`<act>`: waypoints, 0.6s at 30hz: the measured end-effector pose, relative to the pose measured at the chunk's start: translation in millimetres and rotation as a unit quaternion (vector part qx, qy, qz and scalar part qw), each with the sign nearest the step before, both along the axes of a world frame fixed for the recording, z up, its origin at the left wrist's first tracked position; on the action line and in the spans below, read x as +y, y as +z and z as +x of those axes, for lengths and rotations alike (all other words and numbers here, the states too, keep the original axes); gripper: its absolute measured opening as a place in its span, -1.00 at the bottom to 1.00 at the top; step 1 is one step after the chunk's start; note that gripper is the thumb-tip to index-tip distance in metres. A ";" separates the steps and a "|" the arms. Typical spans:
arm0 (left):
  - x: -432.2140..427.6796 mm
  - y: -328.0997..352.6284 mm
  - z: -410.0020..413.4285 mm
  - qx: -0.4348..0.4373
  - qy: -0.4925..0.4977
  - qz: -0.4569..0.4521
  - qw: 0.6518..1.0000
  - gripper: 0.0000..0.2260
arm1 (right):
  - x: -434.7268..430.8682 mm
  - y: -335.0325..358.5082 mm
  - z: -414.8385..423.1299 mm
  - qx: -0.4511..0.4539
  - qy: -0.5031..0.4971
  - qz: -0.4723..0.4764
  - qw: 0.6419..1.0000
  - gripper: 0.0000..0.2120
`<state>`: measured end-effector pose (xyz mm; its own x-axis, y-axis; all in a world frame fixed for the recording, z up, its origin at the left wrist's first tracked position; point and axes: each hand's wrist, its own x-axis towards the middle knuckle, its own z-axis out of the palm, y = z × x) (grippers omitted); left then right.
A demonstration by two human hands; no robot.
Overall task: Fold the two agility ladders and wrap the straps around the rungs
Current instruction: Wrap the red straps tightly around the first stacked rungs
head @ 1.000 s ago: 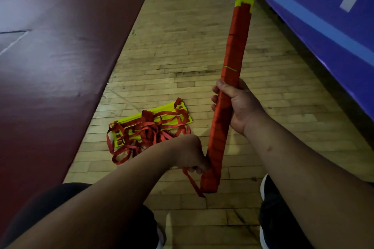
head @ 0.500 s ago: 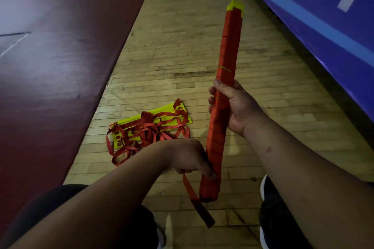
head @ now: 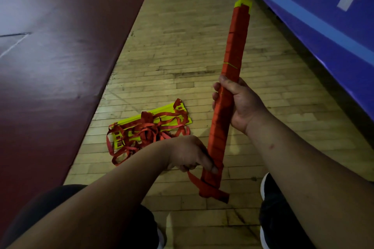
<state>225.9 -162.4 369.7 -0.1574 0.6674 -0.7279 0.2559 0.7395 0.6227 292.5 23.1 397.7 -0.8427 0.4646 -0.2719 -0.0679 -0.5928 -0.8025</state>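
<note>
Step in hand: finishing the wrap on first ladder bundle (head: 235,46), held tilted above the floor (head: 182,46).
Right hand (head: 240,105): gripping mid-bundle.
Left hand (head: 190,153): pinching strap tail (head: 212,193) at lower end.
Second ladder (head: 149,127): on floor, straps tangled.
Next, probably: tuck tail under tension.

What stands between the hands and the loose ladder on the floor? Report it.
Nothing visible: the loose ladder lies on wooden floor just beyond the left hand. That hand and the right hand grip the wrapped ladder.
</note>
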 end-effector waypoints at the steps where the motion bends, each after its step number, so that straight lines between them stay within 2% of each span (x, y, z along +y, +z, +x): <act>1: 0.0 0.7 -0.4 0.014 -0.005 -0.003 1.000 -0.72 | 0.4 -0.6 -0.1 -0.002 -0.003 0.000 1.000 -0.87; 4: 2.2 -1.4 -1.6 0.088 -0.019 -0.013 0.996 -0.71 | 0.1 -4.7 -0.7 -0.013 -0.017 0.015 1.000 -0.86; 8: 4.3 -9.9 -1.6 0.148 -0.027 -0.021 0.988 -0.57 | -0.1 -8.3 -1.5 -0.045 -0.045 0.052 0.997 -0.81; 12: 7.2 -7.7 -0.2 0.224 -0.061 -0.029 0.972 -0.57 | 1.7 -13.5 -4.5 -0.076 -0.072 0.091 0.990 -0.75; 18: 3.7 -7.9 0.2 0.249 -0.064 -0.026 0.966 -0.56 | 4.0 -19.5 -10.1 -0.089 -0.105 0.099 0.986 -0.62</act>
<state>226.0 -158.6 361.8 -0.4148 0.6695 -0.6162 0.6058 0.7085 0.3621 282.4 27.0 378.2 -0.6699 0.6823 -0.2927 -0.0201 -0.4107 -0.9116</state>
